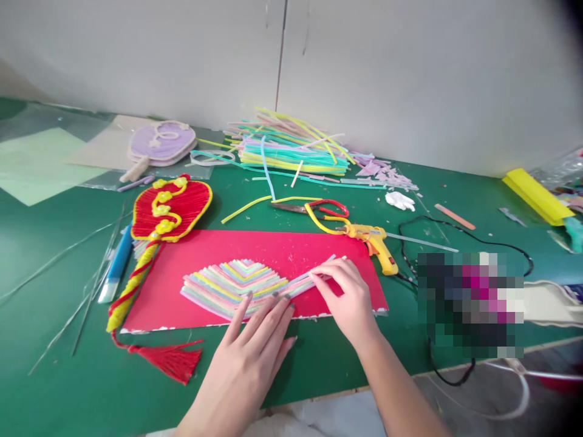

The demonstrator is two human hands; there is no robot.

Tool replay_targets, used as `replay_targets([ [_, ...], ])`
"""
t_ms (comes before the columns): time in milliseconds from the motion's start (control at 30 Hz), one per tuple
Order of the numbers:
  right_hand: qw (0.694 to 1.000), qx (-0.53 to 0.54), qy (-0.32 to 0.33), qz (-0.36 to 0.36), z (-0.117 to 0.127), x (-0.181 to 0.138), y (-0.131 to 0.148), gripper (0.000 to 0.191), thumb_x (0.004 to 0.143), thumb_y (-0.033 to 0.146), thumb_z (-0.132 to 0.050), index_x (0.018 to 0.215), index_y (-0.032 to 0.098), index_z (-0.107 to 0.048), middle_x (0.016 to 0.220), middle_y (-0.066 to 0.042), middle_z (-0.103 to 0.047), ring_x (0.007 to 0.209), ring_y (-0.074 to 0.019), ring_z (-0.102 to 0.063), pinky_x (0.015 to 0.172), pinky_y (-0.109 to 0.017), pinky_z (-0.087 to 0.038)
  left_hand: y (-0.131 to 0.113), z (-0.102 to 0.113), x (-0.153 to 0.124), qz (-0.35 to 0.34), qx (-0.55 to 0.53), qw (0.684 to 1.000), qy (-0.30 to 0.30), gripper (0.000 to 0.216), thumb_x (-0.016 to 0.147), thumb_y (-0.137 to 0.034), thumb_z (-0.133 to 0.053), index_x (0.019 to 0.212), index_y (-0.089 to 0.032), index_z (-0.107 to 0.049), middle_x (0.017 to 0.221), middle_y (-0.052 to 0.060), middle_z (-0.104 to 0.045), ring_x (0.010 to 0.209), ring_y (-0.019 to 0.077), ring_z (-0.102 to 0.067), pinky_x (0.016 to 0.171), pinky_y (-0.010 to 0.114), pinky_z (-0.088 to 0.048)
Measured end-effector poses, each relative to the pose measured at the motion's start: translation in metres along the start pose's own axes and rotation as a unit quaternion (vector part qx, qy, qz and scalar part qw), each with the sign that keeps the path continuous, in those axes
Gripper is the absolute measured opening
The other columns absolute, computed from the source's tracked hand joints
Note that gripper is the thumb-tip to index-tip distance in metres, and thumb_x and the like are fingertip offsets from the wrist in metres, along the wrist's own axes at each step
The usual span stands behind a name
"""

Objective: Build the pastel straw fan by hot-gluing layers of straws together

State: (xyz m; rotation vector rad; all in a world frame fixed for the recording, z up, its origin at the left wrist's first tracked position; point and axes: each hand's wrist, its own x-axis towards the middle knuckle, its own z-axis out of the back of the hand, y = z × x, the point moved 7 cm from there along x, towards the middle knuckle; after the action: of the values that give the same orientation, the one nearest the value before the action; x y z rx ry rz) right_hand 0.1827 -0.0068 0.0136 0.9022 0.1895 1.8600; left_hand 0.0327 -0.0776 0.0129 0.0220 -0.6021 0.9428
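On a red card (168, 255) lies a fan-shaped panel of pastel pipe cleaners (218, 285), laid side by side in nested V rows. My left hand (259, 346) rests flat on the panel's lower right part, fingers stretched out and tips touching the strips. Thumb and forefinger of my right hand (348, 297) pinch the loose ends of several pipe cleaners (303, 284) that stick out to the right of the panel. Just behind my right hand, a yellow glue gun (376, 243) lies by the card's right corner, near red-handled scissors (314, 209).
A red fan with yellow trim (170, 209) and a red tassel (168, 361) lies left. Behind are a lilac fan (161, 142), a pipe cleaner pile (291, 152) and scraps (382, 173). A black cord (473, 227) runs at right; a blue-handled brush (117, 261) lies left.
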Motion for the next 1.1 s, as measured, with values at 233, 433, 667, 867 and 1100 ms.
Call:
replay_targets([
  [233, 0.999, -0.036, 0.027, 0.014, 0.010, -0.016, 0.008, 0.014, 0.089, 0.015, -0.057, 0.097, 0.021, -0.066, 0.093, -0.006, -0.068, 0.089, -0.0188, -0.061, 0.083, -0.036, -0.049, 0.001, 0.001, 0.001, 0.012, 0.032, 0.999, -0.015, 0.034, 0.095, -0.025, -0.048, 0.124, -0.011, -0.058, 0.130, 0.007, -0.061, 0.115, 0.0211, -0.061, 0.119, 0.039, -0.018],
  [433, 0.997, -0.065, 0.046, 0.007, 0.008, -0.033, 0.014, 0.021, 0.088, 0.017, -0.058, 0.107, 0.022, -0.067, 0.103, -0.008, -0.064, 0.096, -0.0215, -0.059, 0.085, -0.039, -0.050, 0.007, -0.003, -0.001, 0.045, 0.048, 0.998, -0.020, 0.035, 0.094, -0.025, -0.049, 0.126, -0.012, -0.057, 0.131, 0.008, -0.060, 0.117, 0.0230, -0.059, 0.118, 0.041, -0.019],
  [667, 0.995, -0.089, 0.049, 0.018, 0.002, -0.033, 0.026, 0.029, 0.090, 0.021, -0.055, 0.118, 0.027, -0.064, 0.111, -0.009, -0.063, 0.102, -0.0226, -0.058, 0.087, -0.040, -0.050, 0.007, -0.005, -0.002, 0.041, 0.043, 0.998, -0.011, 0.034, 0.094, -0.026, -0.049, 0.124, -0.014, -0.060, 0.132, 0.009, -0.060, 0.118, 0.0249, -0.058, 0.117, 0.043, -0.020],
  [867, 0.992, -0.110, 0.055, 0.023, -0.003, -0.033, 0.027, 0.024, 0.090, 0.022, -0.056, 0.112, 0.024, -0.066, 0.111, -0.009, -0.063, 0.103, -0.0229, -0.058, 0.089, -0.040, -0.048, 0.007, -0.006, -0.002, 0.043, 0.036, 0.998, -0.017, 0.033, 0.093, -0.025, -0.050, 0.122, -0.013, -0.062, 0.131, 0.010, -0.061, 0.119, 0.0258, -0.058, 0.117, 0.043, -0.019],
  [1100, 0.992, -0.114, 0.045, 0.025, -0.004, -0.036, 0.026, 0.022, 0.088, 0.020, -0.057, 0.109, 0.023, -0.066, 0.108, -0.009, -0.064, 0.102, -0.0225, -0.059, 0.088, -0.039, -0.048, 0.008, -0.007, -0.002, 0.051, 0.038, 0.998, -0.017, 0.033, 0.093, -0.024, -0.051, 0.123, -0.014, -0.060, 0.131, 0.010, -0.061, 0.117, 0.0256, -0.059, 0.117, 0.045, -0.021],
])
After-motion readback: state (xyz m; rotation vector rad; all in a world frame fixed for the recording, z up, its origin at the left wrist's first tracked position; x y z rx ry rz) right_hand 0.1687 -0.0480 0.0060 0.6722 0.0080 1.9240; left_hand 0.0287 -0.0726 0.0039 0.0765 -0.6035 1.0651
